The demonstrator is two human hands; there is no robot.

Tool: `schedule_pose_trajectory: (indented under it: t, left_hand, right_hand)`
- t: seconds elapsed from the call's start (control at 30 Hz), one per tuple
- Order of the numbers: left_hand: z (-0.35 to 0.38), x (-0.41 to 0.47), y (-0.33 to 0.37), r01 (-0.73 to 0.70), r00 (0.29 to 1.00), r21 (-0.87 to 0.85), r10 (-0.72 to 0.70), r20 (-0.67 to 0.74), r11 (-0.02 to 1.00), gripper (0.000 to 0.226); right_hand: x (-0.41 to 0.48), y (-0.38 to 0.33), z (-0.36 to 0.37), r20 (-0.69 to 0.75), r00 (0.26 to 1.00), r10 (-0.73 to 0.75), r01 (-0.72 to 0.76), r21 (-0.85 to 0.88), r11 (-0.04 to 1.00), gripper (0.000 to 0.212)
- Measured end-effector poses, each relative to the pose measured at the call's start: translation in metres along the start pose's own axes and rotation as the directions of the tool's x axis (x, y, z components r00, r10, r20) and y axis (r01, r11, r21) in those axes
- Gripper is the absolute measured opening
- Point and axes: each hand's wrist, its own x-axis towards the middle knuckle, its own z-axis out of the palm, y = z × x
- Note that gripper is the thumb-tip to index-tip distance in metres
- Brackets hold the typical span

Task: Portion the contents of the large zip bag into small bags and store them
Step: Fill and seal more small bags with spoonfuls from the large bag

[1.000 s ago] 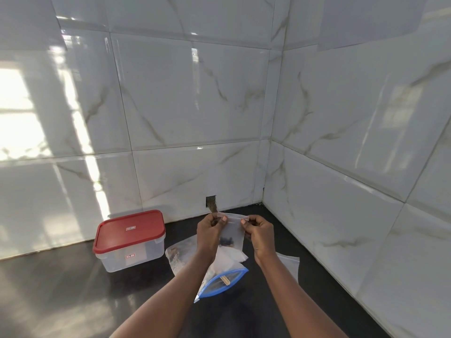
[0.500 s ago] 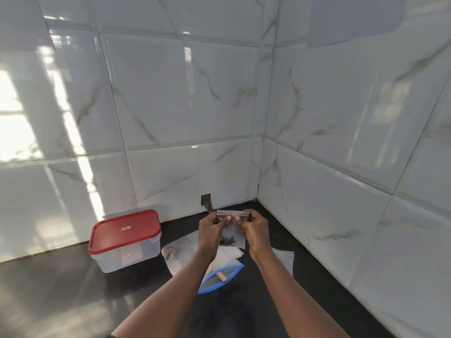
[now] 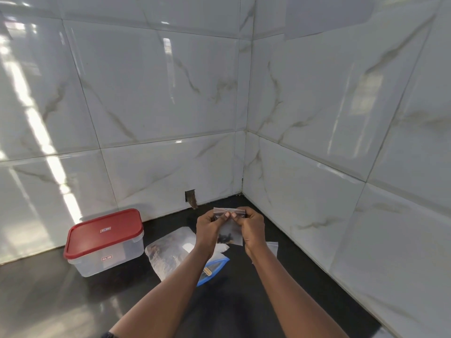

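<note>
Both hands pinch the top strip of the small bag (image 3: 233,236), which hangs upright above the counter (image 3: 73,301). The left hand (image 3: 207,228) and right hand (image 3: 253,228) each curl thumb and fingers on the seal, with the thumbs nearly touching at its middle. A few dark bits sit at the bag's bottom.

To seal it well, I judge the pinch should run from the middle out to each corner, pressing the tracks fully together. The bag should stay upright so nothing spills.

The large zip bag (image 3: 168,252) lies on the counter at 7 o'clock of the hands, and the red-lidded container (image 3: 105,242) stands at 9 o'clock.

A second ago the hands held the strip nearer its two ends, further apart; now they meet at its centre.
</note>
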Motion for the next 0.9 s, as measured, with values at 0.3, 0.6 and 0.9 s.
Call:
schedule_pose_trajectory:
  t: [0.3, 0.6, 0.9]
  left_hand:
    - [0.042, -0.006, -0.017, 0.129, 0.986, 0.072, -0.136, 0.1, 0.989, 0.015]
    - [0.066, -0.011, -0.056, 0.329, 0.933, 0.187, -0.349, 0.086, 0.926, 0.003]
    - [0.083, 0.002, -0.082, 0.351, 0.914, 0.457, -0.405, 0.023, 0.818, 0.008]
  right_hand:
    - [0.017, 0.024, -0.05, -0.122, 0.963, 0.241, -0.239, 0.028, 0.971, 0.017]
    - [0.022, 0.062, -0.09, -0.099, 0.891, 0.443, -0.434, 0.102, 0.895, 0.012]
    - [0.041, 0.101, -0.097, -0.294, 0.848, 0.441, -0.501, -0.174, 0.848, 0.004]
